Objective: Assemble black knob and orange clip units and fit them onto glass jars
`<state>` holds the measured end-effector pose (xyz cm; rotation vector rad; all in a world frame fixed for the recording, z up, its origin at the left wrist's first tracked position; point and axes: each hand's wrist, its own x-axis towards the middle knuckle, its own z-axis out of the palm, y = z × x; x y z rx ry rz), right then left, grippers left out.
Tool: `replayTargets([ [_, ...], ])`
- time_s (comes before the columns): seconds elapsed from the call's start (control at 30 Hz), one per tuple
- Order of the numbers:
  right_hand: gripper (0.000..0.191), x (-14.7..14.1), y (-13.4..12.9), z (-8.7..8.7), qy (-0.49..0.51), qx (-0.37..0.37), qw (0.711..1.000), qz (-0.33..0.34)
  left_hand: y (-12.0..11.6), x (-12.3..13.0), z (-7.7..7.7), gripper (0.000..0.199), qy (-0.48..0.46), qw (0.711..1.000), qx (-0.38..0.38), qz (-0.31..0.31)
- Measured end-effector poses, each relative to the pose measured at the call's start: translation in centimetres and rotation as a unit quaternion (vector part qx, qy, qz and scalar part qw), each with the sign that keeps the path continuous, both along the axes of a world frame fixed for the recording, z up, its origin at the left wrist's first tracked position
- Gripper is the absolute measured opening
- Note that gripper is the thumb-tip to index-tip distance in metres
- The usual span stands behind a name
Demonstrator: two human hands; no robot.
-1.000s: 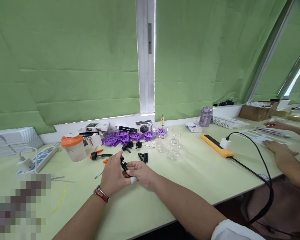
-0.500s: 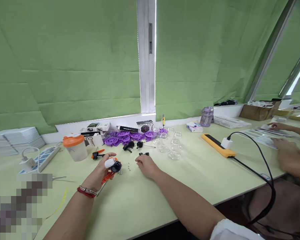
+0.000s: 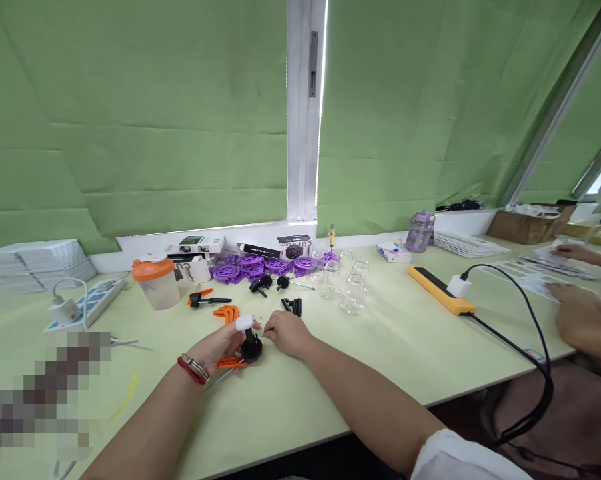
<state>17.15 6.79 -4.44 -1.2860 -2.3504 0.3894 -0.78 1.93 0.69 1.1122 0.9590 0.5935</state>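
Observation:
My left hand (image 3: 223, 348) is closed around a black round-based part (image 3: 251, 349) with a white cap (image 3: 245, 323) on its stem. An orange piece (image 3: 231, 363) and a thin metal rod (image 3: 224, 379) stick out under the same hand. Just to the right, my right hand (image 3: 287, 331) has its fingertips pinched together close to the black part; whatever is between them is too small to make out. Tiny metal bits (image 3: 261, 321) lie by the fingertips. Beyond the hands are orange clips (image 3: 227, 313) and short black pieces (image 3: 292, 307).
Purple wheel-shaped parts (image 3: 253, 266), black knobs (image 3: 261, 285) and clear glass-like pieces (image 3: 351, 305) stand behind the hands. An orange-lidded cup (image 3: 155, 287) is at left. Right are an orange power strip (image 3: 437, 289) with a looping cable and a co-worker's hands (image 3: 577, 297).
My left hand has shifted right with the black part, whose stem now points up. My right hand has come slightly left, away from the short black pieces. Orange clips now show on the table.

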Motion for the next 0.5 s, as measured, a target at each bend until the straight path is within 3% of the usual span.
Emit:
replayTargets([
  [0.23,0.005,1.0,-0.6,1.4,-0.001,-0.09,0.996,-0.012,0.5,-0.3,-0.4,0.059,0.023,1.0,-0.017,-0.003],
  [0.33,0.003,1.3,-0.8,1.5,0.099,-0.128,0.987,0.005,0.5,-0.3,-0.4,0.057,0.016,1.0,-0.016,-0.008],
  [0.4,0.008,1.4,-0.9,1.5,0.229,-0.208,0.951,0.021,0.5,-0.2,-0.4,0.054,0.015,1.0,-0.02,-0.013],
  [0.5,0.024,1.5,-1.0,1.7,0.397,-0.3,0.864,0.077,0.5,0.1,-0.3,0.054,0.018,0.999,-0.021,-0.019],
])
